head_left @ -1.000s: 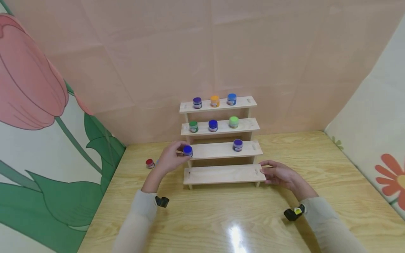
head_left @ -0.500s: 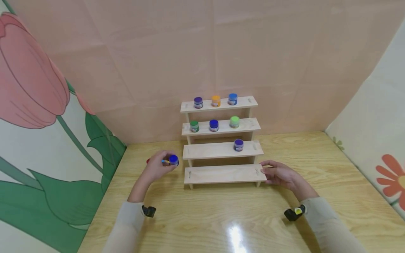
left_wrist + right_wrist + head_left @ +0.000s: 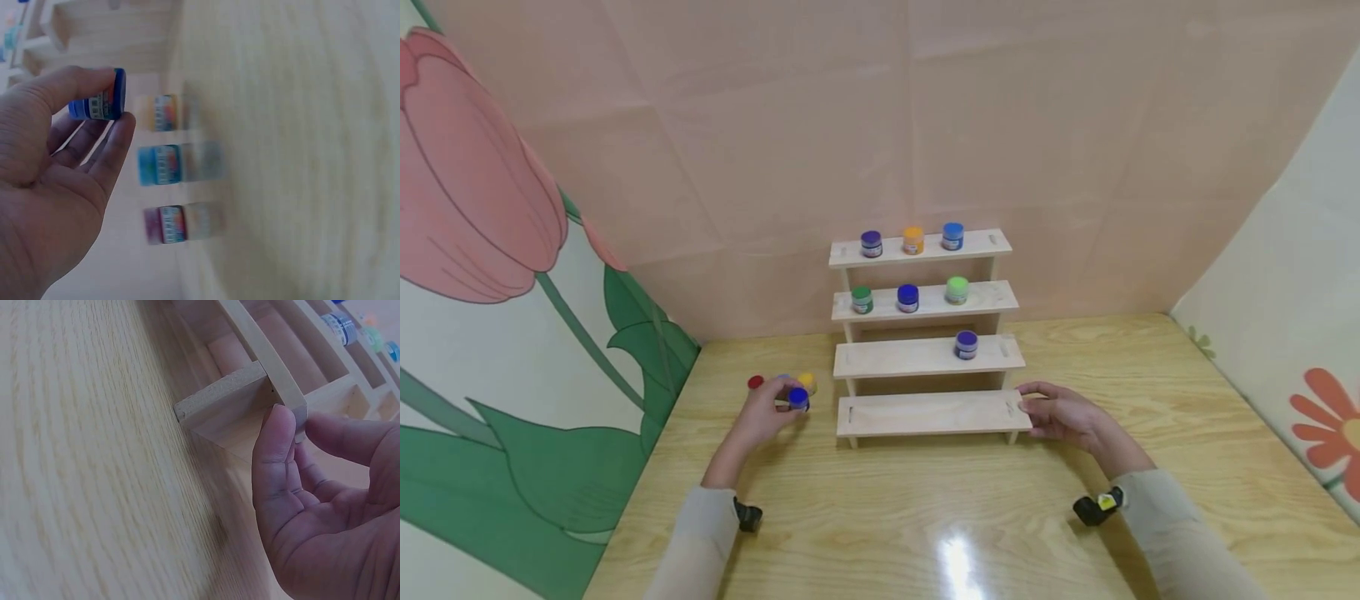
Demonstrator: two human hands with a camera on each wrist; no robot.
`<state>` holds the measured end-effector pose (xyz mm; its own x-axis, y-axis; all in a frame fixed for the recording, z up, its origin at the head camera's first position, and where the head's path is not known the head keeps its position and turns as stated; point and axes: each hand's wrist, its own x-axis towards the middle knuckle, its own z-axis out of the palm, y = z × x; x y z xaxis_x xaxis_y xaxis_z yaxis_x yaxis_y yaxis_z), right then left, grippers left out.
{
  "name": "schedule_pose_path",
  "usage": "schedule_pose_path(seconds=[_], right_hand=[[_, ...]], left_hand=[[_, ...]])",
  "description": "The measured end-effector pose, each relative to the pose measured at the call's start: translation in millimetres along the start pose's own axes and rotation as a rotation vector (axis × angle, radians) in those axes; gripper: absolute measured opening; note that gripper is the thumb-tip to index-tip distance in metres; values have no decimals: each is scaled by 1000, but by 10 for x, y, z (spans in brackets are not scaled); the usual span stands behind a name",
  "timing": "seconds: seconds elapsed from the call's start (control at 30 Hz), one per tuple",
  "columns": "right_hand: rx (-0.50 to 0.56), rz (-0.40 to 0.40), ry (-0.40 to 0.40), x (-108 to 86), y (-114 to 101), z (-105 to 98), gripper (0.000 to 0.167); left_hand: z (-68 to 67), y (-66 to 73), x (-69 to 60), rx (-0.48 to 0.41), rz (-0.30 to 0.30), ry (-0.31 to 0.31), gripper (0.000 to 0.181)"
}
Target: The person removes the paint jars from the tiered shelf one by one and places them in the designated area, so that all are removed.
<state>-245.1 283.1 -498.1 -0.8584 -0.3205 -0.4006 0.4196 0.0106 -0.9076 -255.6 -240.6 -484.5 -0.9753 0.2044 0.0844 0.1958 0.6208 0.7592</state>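
A free strip of tabletop (image 3: pixel 822 425) runs between the left hand (image 3: pixel 765 414) and the rack (image 3: pixel 932 302), widening in front. Beyond that hand, the red jar (image 3: pixel 756 382), light-blue jar (image 3: pixel 160 165) and yellow jar (image 3: pixel 807 382) stand in a row of 3 with narrow gaps. The right hand (image 3: pixel 1062 414) blocks the rack's lower right end. The lowest board (image 3: pixel 928 413) offers room along its length; on the next board (image 3: pixel 891 358), 1 purple jar (image 3: pixel 966 345) obstructs the right.
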Motion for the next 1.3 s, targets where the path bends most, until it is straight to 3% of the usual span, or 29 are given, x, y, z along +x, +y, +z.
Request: schedule_pose_path(seconds=[0.23,0.6,0.97,1.13,1.3], right_hand=[[14,-2,-3,6,7,-7,26],[21,-2,-1,0,12,-8,24],[26,-9,-21,0,5,-3,25],[36,-23,-43,-13,11,-7,22],[35,-24,-39,-15,13,-7,21]], left_hand=[[74,-152,43,-1,-60,4,40],[192,-185,106,40,-103,-23,41],[213,-95,120,119,-126,-17,40],[160,9,82,99,-121,-4,44],[81,223,74,66,-45,83,43]])
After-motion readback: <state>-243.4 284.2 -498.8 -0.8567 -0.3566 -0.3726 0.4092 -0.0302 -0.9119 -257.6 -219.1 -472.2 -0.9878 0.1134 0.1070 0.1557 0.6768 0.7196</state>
